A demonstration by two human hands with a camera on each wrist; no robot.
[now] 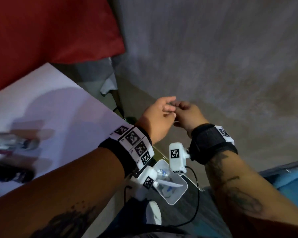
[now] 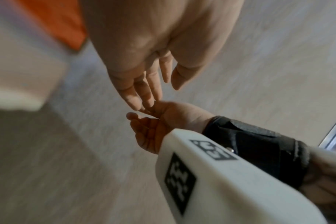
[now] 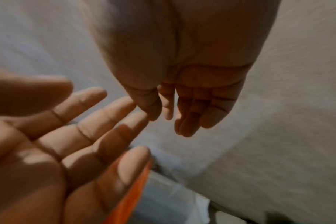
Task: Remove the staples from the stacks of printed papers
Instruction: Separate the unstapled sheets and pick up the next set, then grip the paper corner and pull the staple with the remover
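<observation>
Both hands hang over the grey floor, just past the right edge of the white table (image 1: 58, 103). My left hand (image 1: 167, 107) is open, palm up and fingers straight, which the right wrist view (image 3: 86, 128) shows plainly. My right hand (image 1: 182, 109) meets it from the right with loosely bent fingers (image 3: 182, 118) and holds nothing I can see. In the left wrist view the left fingertips (image 2: 142, 104) touch the right hand (image 2: 153, 125) near its thumb. No papers or staple can be made out; blurred objects (image 1: 12, 143) lie at the table's left.
A clear plastic bin (image 1: 181, 193) with small white and blue items sits below my wrists, beside the table. A dark blurred object (image 1: 9, 172) lies near the table's left edge. Red cloth (image 1: 50, 31) hangs behind the table. Something blue (image 1: 291, 177) is at the right.
</observation>
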